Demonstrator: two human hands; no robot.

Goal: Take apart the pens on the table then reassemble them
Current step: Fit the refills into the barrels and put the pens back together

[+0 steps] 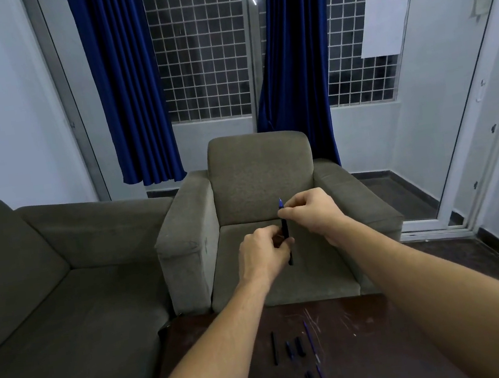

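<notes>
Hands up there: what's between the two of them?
A dark pen, roughly upright: the left hand grips its lower part, the right hand pinches near its blue tip. Head view.

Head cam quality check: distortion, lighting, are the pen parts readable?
Head view: wide-angle bowing at the frame edges; dim, flat light, no hard shadows; pen in left hand and right hand is sharp; parts on the table are small, dark on dark, hard to separate.
</notes>
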